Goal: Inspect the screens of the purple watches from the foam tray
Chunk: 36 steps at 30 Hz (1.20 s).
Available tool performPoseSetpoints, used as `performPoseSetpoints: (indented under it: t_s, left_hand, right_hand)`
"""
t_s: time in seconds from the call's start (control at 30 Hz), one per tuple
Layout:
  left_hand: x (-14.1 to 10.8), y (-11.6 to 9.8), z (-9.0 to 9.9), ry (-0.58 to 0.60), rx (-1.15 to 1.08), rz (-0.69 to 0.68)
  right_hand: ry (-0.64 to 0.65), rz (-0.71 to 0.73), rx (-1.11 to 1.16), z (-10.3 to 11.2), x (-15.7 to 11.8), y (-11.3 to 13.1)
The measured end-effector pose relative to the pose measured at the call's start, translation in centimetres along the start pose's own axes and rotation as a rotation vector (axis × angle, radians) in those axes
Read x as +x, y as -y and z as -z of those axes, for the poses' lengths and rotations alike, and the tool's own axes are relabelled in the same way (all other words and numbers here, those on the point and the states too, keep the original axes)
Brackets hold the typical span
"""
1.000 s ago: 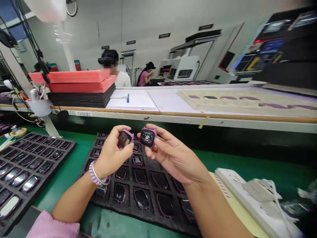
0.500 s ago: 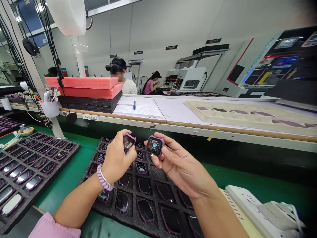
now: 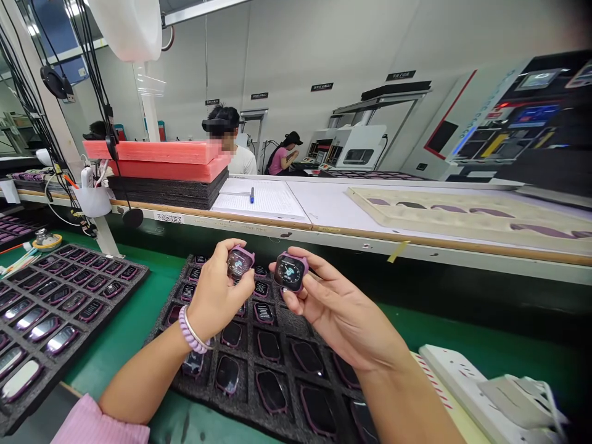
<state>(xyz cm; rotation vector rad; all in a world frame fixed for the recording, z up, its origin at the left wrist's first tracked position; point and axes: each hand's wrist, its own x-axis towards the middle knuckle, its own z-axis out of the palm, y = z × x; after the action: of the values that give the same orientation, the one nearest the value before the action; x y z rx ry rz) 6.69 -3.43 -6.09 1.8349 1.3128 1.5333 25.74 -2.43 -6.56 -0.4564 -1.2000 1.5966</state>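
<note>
A person's two bare hands are raised over a dark foam tray on a green work surface; the left hand pinches a purple-rimmed watch case between thumb and forefinger, its screen turned inward with a faint lit dial; the right hand grips a second watch case, thumb against its near edge and forefinger along its top, the remaining fingers bunched beneath; its dark screen shows a brighter dial; the two cases are near each other but apart.

The step in hand looks like viewing both screens side by side; the next move seems to call for a steady hold by the rims, with fingertips off the glass.

More watch cases lie in the tray's pockets; a second foam tray sits to the left; a power strip lies at right.
</note>
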Motion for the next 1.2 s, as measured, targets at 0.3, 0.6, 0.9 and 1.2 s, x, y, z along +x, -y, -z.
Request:
performPoseSetpoints:
  t_s: [0.3, 0.6, 0.9, 1.2]
  left_hand:
    - [-0.04, -0.19, 0.20, -0.028, -0.015, -0.027]
    - [0.15, -0.14, 0.03, 0.001, -0.103, 0.019]
    - [-0.10, -0.01, -0.01, -0.004, -0.129, 0.033]
    - [0.01, -0.01, -0.23, -0.017, -0.195, 0.045]
  right_hand:
    - [-0.030, 0.036, -0.005, -0.06, -0.30, 0.00]
    - [-0.039, 0.057, -0.028, -0.25, -0.20, 0.05]
    - [-0.036, 0.040, -0.008, -0.38, -0.23, 0.02]
    - [-0.096, 0.019, -0.026, -0.51, -0.21, 0.02]
